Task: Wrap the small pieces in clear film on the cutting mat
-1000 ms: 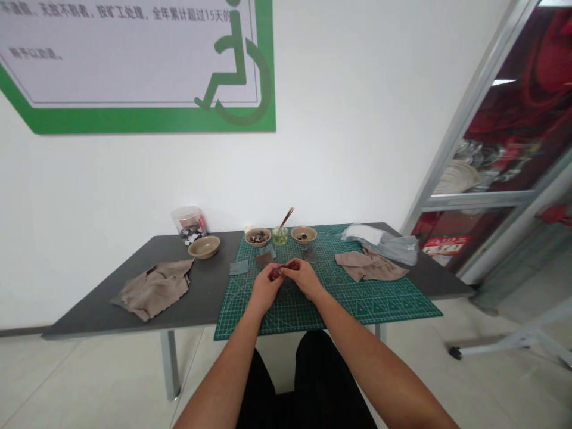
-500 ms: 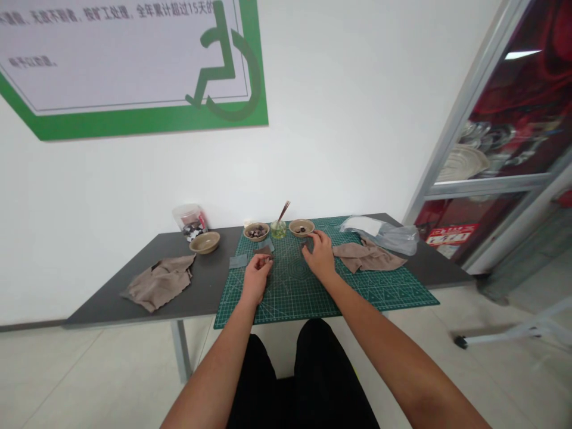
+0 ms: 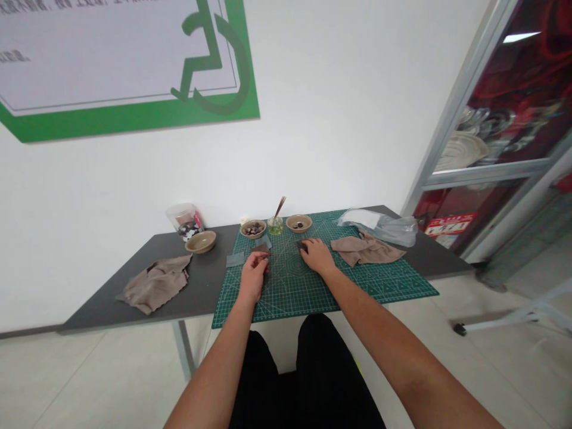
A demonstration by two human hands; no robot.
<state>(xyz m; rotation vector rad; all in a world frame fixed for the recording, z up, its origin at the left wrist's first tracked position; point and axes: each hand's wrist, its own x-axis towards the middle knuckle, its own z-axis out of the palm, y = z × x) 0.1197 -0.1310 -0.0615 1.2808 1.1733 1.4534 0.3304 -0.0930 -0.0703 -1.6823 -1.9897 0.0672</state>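
Observation:
On the green cutting mat [image 3: 295, 298], my left hand [image 3: 253, 277] is closed, its fingertips pinched together. Whatever they hold is too small to make out. Just beyond those fingers lie a dark brown flat piece [image 3: 260, 247] and grey-blue squares, one of them a grey square [image 3: 235, 260] to the left. My right hand [image 3: 319, 256] rests lower right of a bowl, its fingers curled onto a small dark flat piece [image 3: 302, 245]. That right bowl [image 3: 298, 217] holds a few small dark bits. The left bowl [image 3: 243, 232] holds many small dark and brown pieces.
Between the bowls stands a glass jar [image 3: 276, 226] with thin brown sticks. A brown cloth [image 3: 369, 249] and a clear plastic bag [image 3: 393, 231] lie right. On the left are another brown cloth [image 3: 156, 285], a tan bowl [image 3: 201, 242] and a clear plastic tub [image 3: 185, 220].
My right hand has drawn back from the right bowl's rim onto the small dark flat piece. My left hand stays pinched near the brown piece. The view has shifted slightly.

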